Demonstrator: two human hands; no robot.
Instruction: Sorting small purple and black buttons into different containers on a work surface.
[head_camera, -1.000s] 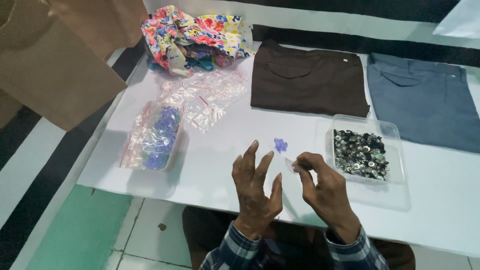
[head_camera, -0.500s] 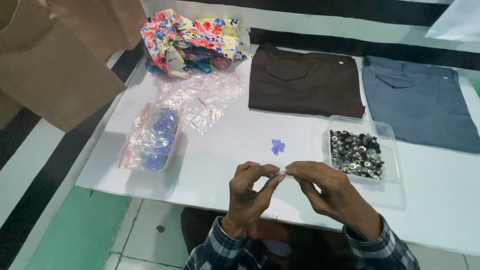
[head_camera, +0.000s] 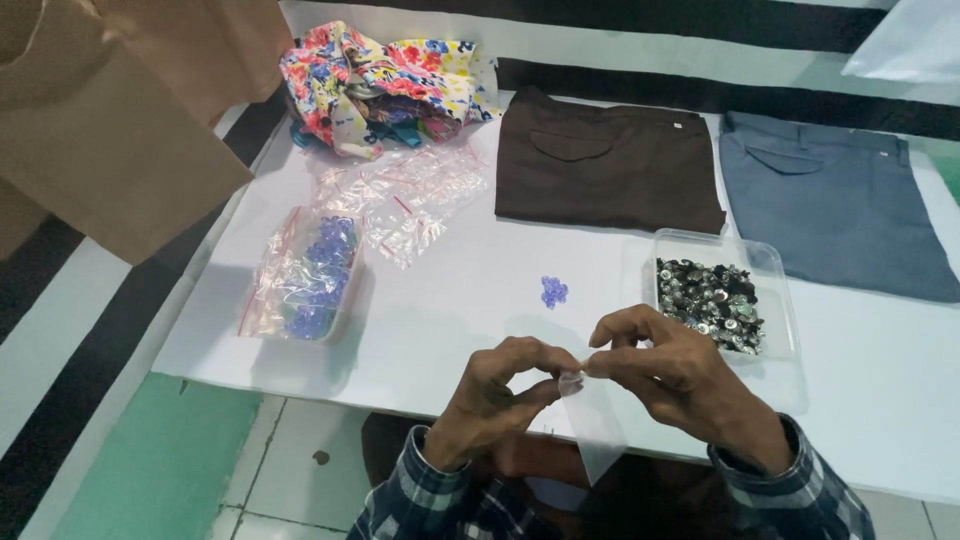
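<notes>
Both hands are meeting at the near edge of the white worktop, pinching the mouth of a small clear bag between them. The left hand is gripping one lip with thumb and fingers clenched on it, and the right hand is gripping the other lip in the same way. The bag is hanging straight down from the fingers, its long axis running vertical toward the person's lap. Lying just beyond the hands, a little left of centre, is a small cluster of blue buttons, nearer the left hand. A clear tray of dark buttons is sitting just beyond the right hand. Farther off are lying a bag of blue buttons, empty clear bags, brown trousers, blue trousers and floral cloth
</notes>
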